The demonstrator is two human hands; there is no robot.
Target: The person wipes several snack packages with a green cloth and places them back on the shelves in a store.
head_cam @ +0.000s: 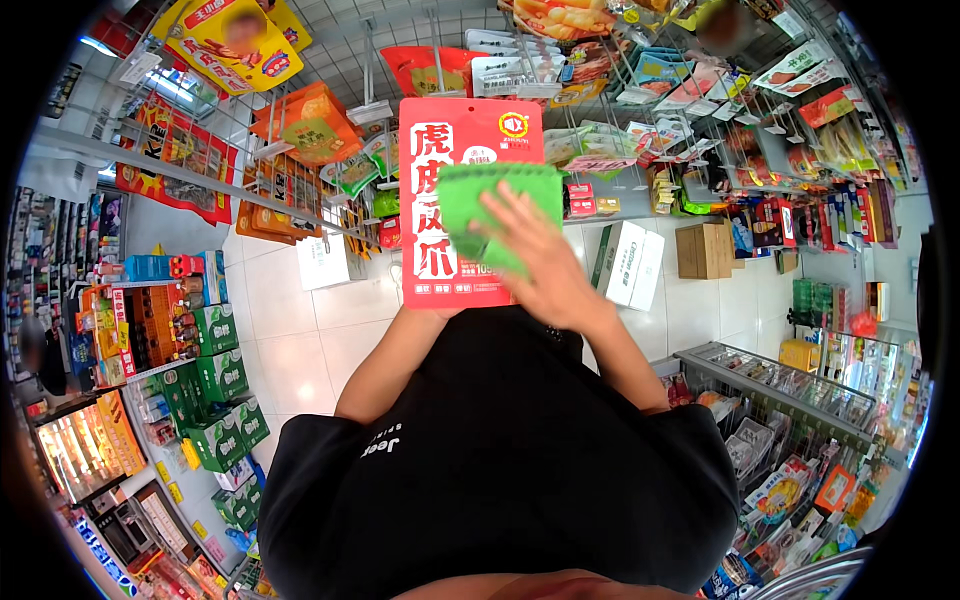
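Note:
A flat red snack pouch [469,116] with large white printed characters is held up before my chest, its front towards me. My left hand [429,315] supports it from behind at the lower edge; the fingers are hidden by the pouch and only the wrist area shows. A folded green cloth [499,199] with a stitched edge lies against the right half of the pouch's front. On top of the cloth rests my right hand [544,266], fingers extended and slightly blurred, holding the cloth against the pouch.
Wire-grid racks [337,37] with hooks of hanging snack packets stand close ahead. A white carton [634,262] and a brown cardboard box [703,251] sit on the tiled floor [289,337]. Green boxes [217,375] are stacked at left; a wire-basket display [787,382] stands at right.

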